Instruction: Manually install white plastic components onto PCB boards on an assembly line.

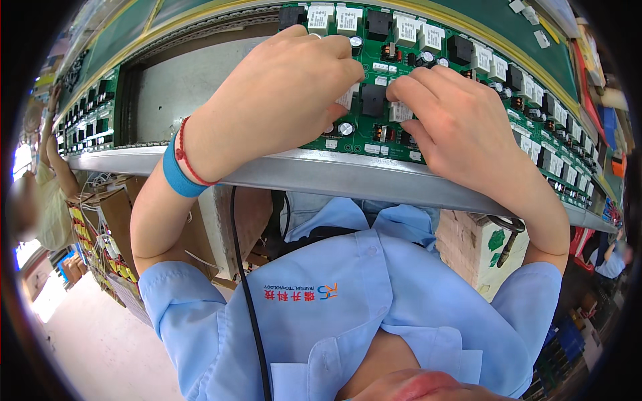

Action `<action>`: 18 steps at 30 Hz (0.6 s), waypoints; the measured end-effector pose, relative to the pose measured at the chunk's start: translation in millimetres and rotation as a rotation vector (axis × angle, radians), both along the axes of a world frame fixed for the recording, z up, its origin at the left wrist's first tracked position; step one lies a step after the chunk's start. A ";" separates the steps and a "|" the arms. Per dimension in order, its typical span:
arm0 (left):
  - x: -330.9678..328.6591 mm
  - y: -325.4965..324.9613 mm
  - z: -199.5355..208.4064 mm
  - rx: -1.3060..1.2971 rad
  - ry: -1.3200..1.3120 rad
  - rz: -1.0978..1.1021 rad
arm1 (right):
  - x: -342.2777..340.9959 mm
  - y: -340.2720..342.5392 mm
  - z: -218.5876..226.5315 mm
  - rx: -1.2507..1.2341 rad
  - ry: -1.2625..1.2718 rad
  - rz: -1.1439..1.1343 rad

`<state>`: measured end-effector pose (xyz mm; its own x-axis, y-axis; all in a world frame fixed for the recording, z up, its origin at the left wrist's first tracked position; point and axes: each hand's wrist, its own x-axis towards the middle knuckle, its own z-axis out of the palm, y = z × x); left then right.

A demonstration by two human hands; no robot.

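Note:
A green circuit board [364, 127] lies on the conveyor ahead of me, filled with white and black box-shaped relays and small capacitors. My left hand [287, 93] reaches over its left part, fingers curled and thumb close to them around a white relay [347, 98], mostly hidden by the fingers. A black relay [373, 100] stands between my two hands. On its right, my right hand [455, 117] has its thumb and fingertips closed about another white relay [400, 112]. Both relays are at the board's surface; whether they are fully seated I cannot tell.
A metal rail [321, 167] runs along the conveyor's near edge. Left of the board lies a bare grey plate [174, 100], with more populated boards [87, 117] beyond. Further boards [555, 134] continue at right. A black cable [244, 281] hangs before me. Another person [43, 194] is at far left.

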<state>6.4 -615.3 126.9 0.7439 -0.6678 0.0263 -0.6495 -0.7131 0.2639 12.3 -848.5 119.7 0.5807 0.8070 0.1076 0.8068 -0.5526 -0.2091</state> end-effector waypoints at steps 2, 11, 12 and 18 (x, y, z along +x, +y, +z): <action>0.8 -0.4 2.2 0.036 -0.012 0.005 | 0.5 -1.8 0.4 0.007 0.020 0.005; 8.0 4.4 -1.6 0.040 0.036 -0.022 | 3.8 -1.3 -1.5 0.105 0.023 0.012; 9.2 5.2 -1.2 0.026 0.069 -0.026 | 4.2 -1.4 -0.3 0.099 0.055 0.002; 9.9 8.7 -4.4 -0.004 0.043 -0.048 | 7.4 -0.8 1.2 0.117 0.086 -0.002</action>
